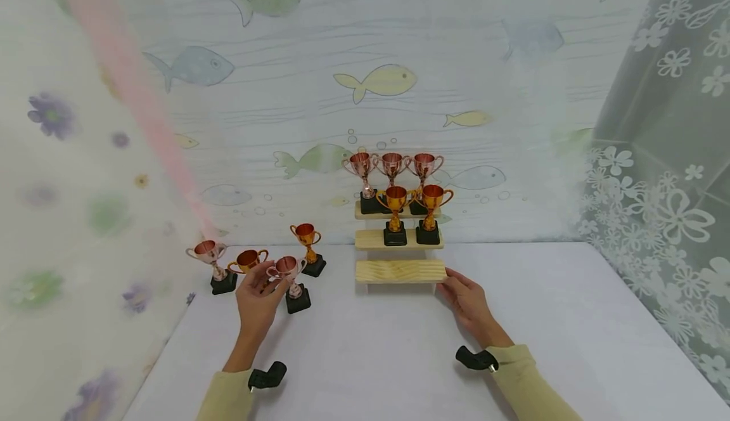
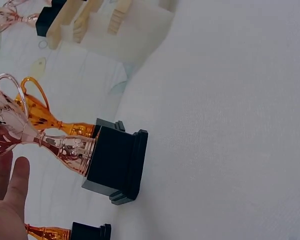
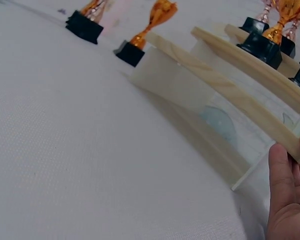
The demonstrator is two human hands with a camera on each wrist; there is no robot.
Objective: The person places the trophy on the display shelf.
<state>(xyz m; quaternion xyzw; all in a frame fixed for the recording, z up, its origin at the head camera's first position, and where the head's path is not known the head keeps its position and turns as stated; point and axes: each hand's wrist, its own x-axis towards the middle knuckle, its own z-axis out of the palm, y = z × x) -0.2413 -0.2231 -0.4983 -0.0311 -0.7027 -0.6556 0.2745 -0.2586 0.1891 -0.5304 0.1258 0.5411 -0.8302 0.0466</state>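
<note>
The left hand (image 1: 259, 297) pinches a shiny rose-gold, two-handled trophy cup on a square black base (image 1: 295, 291) by its bowl, left of a three-step display rack of pale wooden boards (image 1: 400, 272). In the left wrist view the fingers pass behind the bowl and run off the edge, so their exact hold is hard to see; whether the base touches the white, cloth-covered tabletop (image 1: 376, 357) cannot be told. The right hand (image 1: 467, 297) pinches the right end of the rack's lowest board between thumb and fingers, and is itself cut off at the edge of the right wrist view.

A glossy gold-coloured trophy cup (image 1: 248, 260) sits partly hidden behind the left hand, its base out of sight in the head view. Beside it, further left, stands a second rose-gold cup (image 1: 208, 253), and a second gold cup (image 1: 307, 236) stands just behind the held one. On the rack's top step are three rose-gold cups (image 1: 360, 165), their lower parts partly covered by two gold cups (image 1: 431, 198) on the middle step.

The boards show wavy grain and rounded edges; below them are translucent, milky panels. The tabletop cloth has a fine weave. Behind hangs a fish-printed sheet (image 1: 376, 28), and at right a sheer curtain with white flowers (image 1: 684, 224).
</note>
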